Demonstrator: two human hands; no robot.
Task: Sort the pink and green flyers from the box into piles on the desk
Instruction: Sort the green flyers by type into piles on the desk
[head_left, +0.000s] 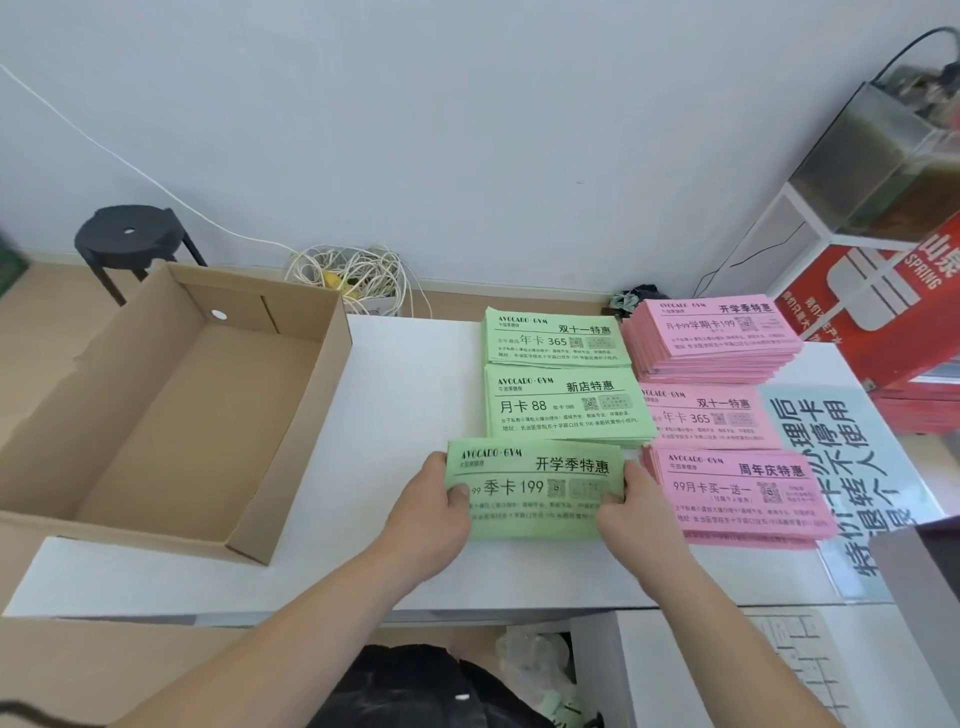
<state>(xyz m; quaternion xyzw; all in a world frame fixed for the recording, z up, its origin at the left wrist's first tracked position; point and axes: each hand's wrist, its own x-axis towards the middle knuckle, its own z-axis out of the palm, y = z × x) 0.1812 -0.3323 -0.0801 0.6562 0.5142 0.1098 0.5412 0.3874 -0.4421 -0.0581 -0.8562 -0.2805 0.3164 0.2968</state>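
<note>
1. The left hand (441, 501) grips the left edge of a green flyer stack (540, 488), with the thumb lying on its printed top.
2. The right hand (636, 506) grips the stack's right edge, fingers curled round it.
3. The stack lies level between both hands over the white desk (405, 374); whether it rests fully on the surface cannot be told.
4. Just beyond the hands sit two more green piles (563, 410), one behind the other.
5. To the right of the right hand, three pink piles (737, 493) run in a row away from the person, the nearest just beside that hand.
6. Left of the left hand, well apart, stands an open cardboard box (156, 415), its brown floor showing.
</note>
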